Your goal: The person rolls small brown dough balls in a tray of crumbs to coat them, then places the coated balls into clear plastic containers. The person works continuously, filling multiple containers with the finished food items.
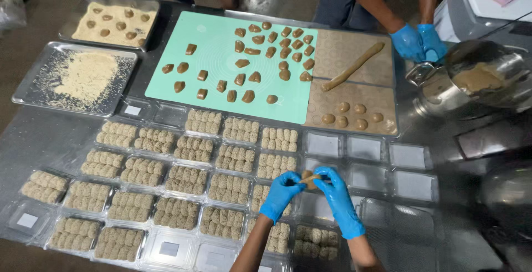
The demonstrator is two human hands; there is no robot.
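Hands in blue gloves meet low in the head view: the left hand (281,193) and right hand (336,194) both pinch a small brown dough piece (308,178) between their fingertips, holding it just above rows of clear plastic boxes (230,189) packed with crumb-coated sweets. Each hand is closed on the piece, fingers curled around its ends. To the right of the hands stand several empty clear boxes (364,148), lined with white paper.

Beyond the boxes lies a mint-green mat (213,45) scattered with cut brown dough pieces (277,50). Beside it, two brown mats (343,50) carry a long dough roll (353,66) and a cluster of rounded dough balls (346,114). At the far left, one metal tray (36,81) holds a spread of pale crumbs, and a second tray (151,5) behind it holds dough pieces sitting in crumbs.

Across the metal surface (55,133), a co-worker's gloved hands (418,42) rest at the edge of the brown mats, close to a tilted steel bowl (482,72) with brown dough inside. A white container (476,6) with a pink item on top stands at the far right corner.
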